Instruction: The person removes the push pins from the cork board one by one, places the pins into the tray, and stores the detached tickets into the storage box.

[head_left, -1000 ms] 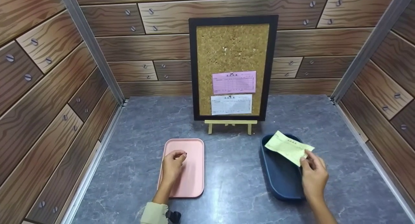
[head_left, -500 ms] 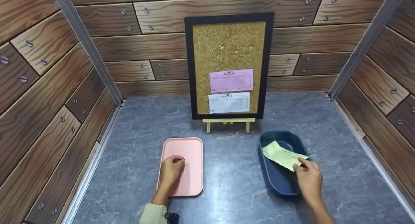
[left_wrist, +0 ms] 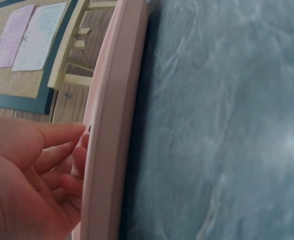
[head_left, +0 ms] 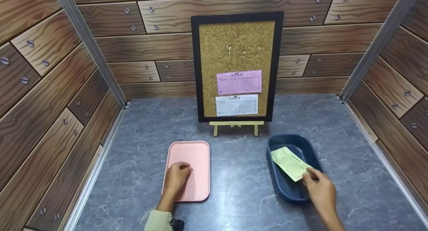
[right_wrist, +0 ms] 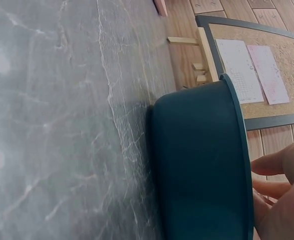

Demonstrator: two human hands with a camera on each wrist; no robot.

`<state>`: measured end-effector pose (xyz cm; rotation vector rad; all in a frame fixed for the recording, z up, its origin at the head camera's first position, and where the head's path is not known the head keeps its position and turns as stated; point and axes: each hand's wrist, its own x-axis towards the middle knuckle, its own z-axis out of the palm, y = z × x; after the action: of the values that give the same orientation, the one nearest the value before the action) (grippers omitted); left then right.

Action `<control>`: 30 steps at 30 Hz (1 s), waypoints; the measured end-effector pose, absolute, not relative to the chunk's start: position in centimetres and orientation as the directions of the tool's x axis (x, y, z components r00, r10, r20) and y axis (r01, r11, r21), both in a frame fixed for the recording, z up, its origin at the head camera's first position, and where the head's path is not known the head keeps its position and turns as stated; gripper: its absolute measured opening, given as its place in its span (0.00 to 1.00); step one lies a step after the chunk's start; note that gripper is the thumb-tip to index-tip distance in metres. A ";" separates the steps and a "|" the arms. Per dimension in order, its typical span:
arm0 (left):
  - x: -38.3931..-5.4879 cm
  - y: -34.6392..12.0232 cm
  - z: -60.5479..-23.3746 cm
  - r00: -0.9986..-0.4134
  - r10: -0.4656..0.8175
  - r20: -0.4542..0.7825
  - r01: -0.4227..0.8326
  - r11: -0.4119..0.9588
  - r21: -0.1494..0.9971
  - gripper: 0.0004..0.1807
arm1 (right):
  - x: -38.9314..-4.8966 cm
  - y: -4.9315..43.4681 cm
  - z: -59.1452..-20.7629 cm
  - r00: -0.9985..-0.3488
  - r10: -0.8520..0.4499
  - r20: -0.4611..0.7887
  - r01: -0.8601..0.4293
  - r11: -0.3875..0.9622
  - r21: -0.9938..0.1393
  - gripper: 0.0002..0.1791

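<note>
In the head view, my left hand (head_left: 177, 179) is over the pink tray (head_left: 200, 187), thumb and fingertips pinching a small dark pin (head_left: 192, 169). Only a bit of the pin shows, and the left wrist view catches it as a dark speck at the fingertips. My right hand (head_left: 321, 191) pinches a pale green paper slip (head_left: 290, 163) by its near right corner. The slip slants over the inside of the dark blue tub (head_left: 284, 194). In the right wrist view the tub wall (right_wrist: 202, 160) hides the slip and part of the fingers.
A black-framed cork board (head_left: 237, 43) stands on a small wooden easel (head_left: 236, 123) at the back. Pinned low on it are a pink slip (head_left: 239, 82) and, below, a white slip (head_left: 236, 105). Wood-patterned walls close in the grey marbled table (head_left: 234, 167).
My right hand has brought the green slip lower and a little left over the tub. My left hand has come slightly down over the pink tray, still pinching the pin.
</note>
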<state>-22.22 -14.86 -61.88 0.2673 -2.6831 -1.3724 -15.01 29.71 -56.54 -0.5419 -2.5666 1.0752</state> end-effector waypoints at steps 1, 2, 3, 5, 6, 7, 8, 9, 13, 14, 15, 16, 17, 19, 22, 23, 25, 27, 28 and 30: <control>-22.3 -14.9 -61.8 -0.978 -0.209 0.023 -0.104 0.575 0.811 0.05 | -14.9 29.8 -56.5 -0.883 0.454 0.118 0.235 0.645 -0.727 0.18; -22.3 -14.9 -61.7 -0.977 -0.211 0.021 -0.106 0.575 0.811 0.05 | -14.7 29.8 -56.4 -0.883 0.458 0.106 0.246 0.642 -0.726 0.18; -22.3 -15.0 -61.6 -0.977 -0.214 0.018 -0.112 0.577 0.809 0.06 | -14.6 29.9 -56.3 -0.882 0.462 0.096 0.254 0.637 -0.728 0.18; -22.5 -15.0 -61.4 -0.975 -0.222 0.016 -0.120 0.582 0.804 0.06 | -14.4 30.0 -56.2 -0.880 0.466 0.094 0.258 0.634 -0.729 0.17; -22.6 -15.1 -61.2 -0.974 -0.226 0.018 -0.121 0.587 0.800 0.06 | -14.4 30.1 -56.2 -0.879 0.468 0.096 0.257 0.633 -0.730 0.17; -22.7 -15.1 -61.0 -0.973 -0.230 0.023 -0.121 0.591 0.797 0.06 | -14.4 30.1 -56.1 -0.876 0.471 0.103 0.254 0.632 -0.732 0.16; -22.8 -15.1 -60.8 -0.971 -0.237 0.027 -0.122 0.594 0.795 0.06 | -14.4 30.2 -56.0 -0.873 0.473 0.113 0.248 0.633 -0.733 0.16; -23.0 -15.1 -60.6 -0.970 -0.240 0.037 -0.117 0.595 0.795 0.06 | -14.5 30.2 -55.9 -0.871 0.474 0.126 0.242 0.638 -0.731 0.16; -23.6 -14.8 -59.5 -0.968 -0.242 0.074 -0.081 0.575 0.814 0.07 | -15.3 30.1 -55.4 -0.860 0.475 0.189 0.206 0.661 -0.722 0.16; -23.8 -14.7 -59.2 -0.967 -0.238 0.087 -0.066 0.565 0.823 0.08 | -15.5 30.0 -55.3 -0.857 0.473 0.205 0.195 0.667 -0.719 0.15; -24.0 -14.6 -59.0 -0.968 -0.231 0.101 -0.044 0.550 0.834 0.08 | -15.8 29.9 -55.1 -0.857 0.468 0.217 0.183 0.668 -0.721 0.16; -24.3 -14.4 -58.7 -0.968 -0.224 0.112 -0.026 0.534 0.845 0.09 | -16.1 29.8 -54.9 -0.857 0.462 0.228 0.168 0.668 -0.725 0.16; -24.6 -14.2 -58.4 -0.968 -0.218 0.125 -0.006 0.520 0.854 0.09 | -16.3 29.7 -54.7 -0.858 0.455 0.236 0.152 0.666 -0.730 0.16; -25.1 -13.8 -57.9 -0.964 -0.207 0.168 0.041 0.507 0.861 0.10 | -16.9 29.4 -54.3 -0.859 0.443 0.256 0.122 0.664 -0.738 0.17; -25.9 -13.2 -57.1 -0.955 -0.190 0.228 0.106 0.498 0.860 0.10 | -17.9 28.8 -53.6 -0.858 0.423 0.291 0.076 0.665 -0.743 0.17; -26.1 -12.9 -56.8 -0.951 -0.186 0.247 0.125 0.499 0.857 0.10 | -18.3 28.6 -53.3 -0.857 0.416 0.305 0.059 0.666 -0.744 0.17; -26.6 -12.4 -56.1 -0.945 -0.172 0.279 0.164 0.489 0.857 0.11 | -19.2 28.1 -52.7 -0.852 0.400 0.337 0.016 0.664 -0.748 0.17; -27.2 -11.9 -55.4 -0.937 -0.159 0.310 0.203 0.474 0.857 0.11 | -20.1 27.6 -52.1 -0.847 0.384 0.368 -0.029 0.659 -0.752 0.17; -27.5 -11.6 -55.1 -0.933 -0.151 0.327 0.223 0.468 0.855 0.11 | -20.6 27.3 -51.8 -0.842 0.375 0.387 -0.054 0.656 -0.753 0.16; -28.2 -11.1 -54.3 -0.922 -0.139 0.361 0.261 0.466 0.846 0.11 | -21.6 26.8 -51.2 -0.833 0.362 0.419 -0.100 0.646 -0.757 0.16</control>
<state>-28.24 -11.09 -54.33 -0.1019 -2.3382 -1.4460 -21.63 26.83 -51.19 -0.2040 -2.3157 1.1093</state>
